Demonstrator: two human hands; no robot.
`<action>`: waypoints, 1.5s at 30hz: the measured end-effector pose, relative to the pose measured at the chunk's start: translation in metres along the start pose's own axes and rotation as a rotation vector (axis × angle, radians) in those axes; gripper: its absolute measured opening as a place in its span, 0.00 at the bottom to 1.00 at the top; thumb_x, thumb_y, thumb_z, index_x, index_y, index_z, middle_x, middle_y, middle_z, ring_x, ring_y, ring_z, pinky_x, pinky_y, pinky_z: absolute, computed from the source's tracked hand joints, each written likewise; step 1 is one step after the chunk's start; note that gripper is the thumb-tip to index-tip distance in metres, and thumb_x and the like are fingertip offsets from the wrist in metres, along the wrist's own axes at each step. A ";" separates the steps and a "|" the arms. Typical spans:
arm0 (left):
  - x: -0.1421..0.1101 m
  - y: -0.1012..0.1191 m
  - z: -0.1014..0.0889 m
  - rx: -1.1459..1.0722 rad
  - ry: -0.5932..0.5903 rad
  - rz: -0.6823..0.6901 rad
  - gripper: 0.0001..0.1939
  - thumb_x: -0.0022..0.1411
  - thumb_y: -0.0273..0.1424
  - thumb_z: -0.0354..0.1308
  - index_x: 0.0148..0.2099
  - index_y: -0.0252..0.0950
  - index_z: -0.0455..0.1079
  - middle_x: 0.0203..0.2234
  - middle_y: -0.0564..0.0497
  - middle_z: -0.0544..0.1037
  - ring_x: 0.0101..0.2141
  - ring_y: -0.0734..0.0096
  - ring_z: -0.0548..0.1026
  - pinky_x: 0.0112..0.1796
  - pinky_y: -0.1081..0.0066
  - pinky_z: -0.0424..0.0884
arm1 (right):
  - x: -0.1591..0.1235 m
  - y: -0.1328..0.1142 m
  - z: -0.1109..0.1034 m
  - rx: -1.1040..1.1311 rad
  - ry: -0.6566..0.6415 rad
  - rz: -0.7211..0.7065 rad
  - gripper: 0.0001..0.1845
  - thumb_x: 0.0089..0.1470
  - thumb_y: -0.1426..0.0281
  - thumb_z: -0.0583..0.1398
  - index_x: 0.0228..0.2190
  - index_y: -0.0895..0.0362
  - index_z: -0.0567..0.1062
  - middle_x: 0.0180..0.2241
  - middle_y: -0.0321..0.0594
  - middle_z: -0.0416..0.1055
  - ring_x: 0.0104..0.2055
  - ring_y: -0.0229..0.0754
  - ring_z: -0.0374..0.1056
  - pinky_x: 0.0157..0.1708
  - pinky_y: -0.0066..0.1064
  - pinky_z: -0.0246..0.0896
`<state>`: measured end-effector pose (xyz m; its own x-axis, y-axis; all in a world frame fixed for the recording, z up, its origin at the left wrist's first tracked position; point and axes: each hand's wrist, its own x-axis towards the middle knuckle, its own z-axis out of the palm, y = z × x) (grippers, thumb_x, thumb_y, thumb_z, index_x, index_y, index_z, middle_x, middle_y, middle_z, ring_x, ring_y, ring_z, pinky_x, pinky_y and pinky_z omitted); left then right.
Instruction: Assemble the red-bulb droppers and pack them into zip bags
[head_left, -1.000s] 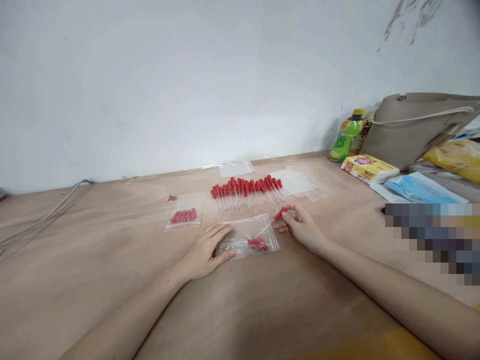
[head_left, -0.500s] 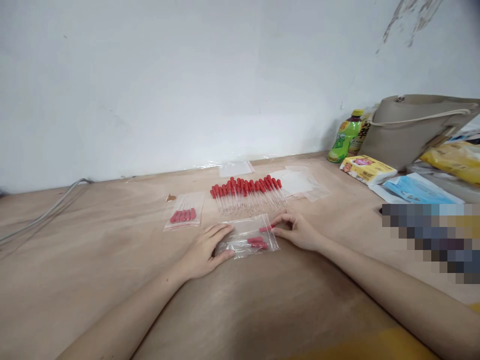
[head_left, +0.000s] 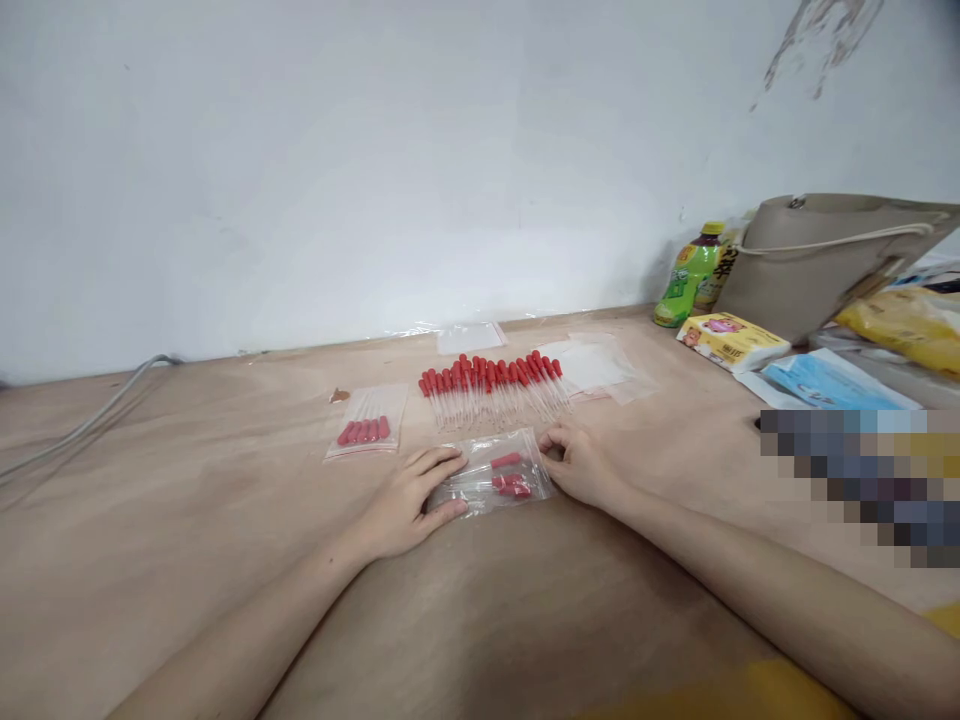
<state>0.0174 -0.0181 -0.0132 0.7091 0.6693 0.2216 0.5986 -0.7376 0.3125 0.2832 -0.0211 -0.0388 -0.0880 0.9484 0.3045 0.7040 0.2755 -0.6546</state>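
Note:
A clear zip-lock bag point(head_left: 480, 470) lies flat on the table, with several glass droppers inside, their red rubber bulbs point(head_left: 510, 486) toward the right end. My left hand point(head_left: 409, 505) holds the bag's left end, thumb at the near edge and fingers at the far edge. At the bag's open right end, my right hand point(head_left: 581, 465) has its fingers curled, thumb and forefinger closed at the edge of the plastic. Just beyond the bag, a row of loose droppers point(head_left: 491, 385) lies with red bulbs pointing away. A filled zip-lock bag point(head_left: 367, 420) rests to the left.
Flat plastic bags point(head_left: 596, 365) lie behind the droppers on the right, another bag point(head_left: 471, 338) by the wall. On the right are a green bottle point(head_left: 686, 275), a yellow tissue pack point(head_left: 731, 340), a blue face mask point(head_left: 840, 380) and a grey bag point(head_left: 810, 265). A cable point(head_left: 105, 410) runs at left.
A red-bulbed dropper that stuck out of the bag's mouth at my right fingers has slid left, fully into the bag. My left hand has stayed in place.

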 end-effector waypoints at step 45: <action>-0.001 0.000 -0.001 -0.016 -0.040 -0.004 0.27 0.61 0.40 0.48 0.61 0.41 0.50 0.58 0.47 0.58 0.57 0.61 0.57 0.54 0.56 0.58 | 0.006 0.009 -0.015 0.849 0.001 0.371 0.21 0.33 0.59 0.66 0.26 0.56 0.63 0.23 0.32 0.69 0.24 0.33 0.66 0.26 0.27 0.60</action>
<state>0.0160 -0.0190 -0.0127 0.7214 0.6677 0.1838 0.5953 -0.7335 0.3281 0.2996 -0.0151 -0.0327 0.0410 0.9988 -0.0252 -0.0651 -0.0225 -0.9976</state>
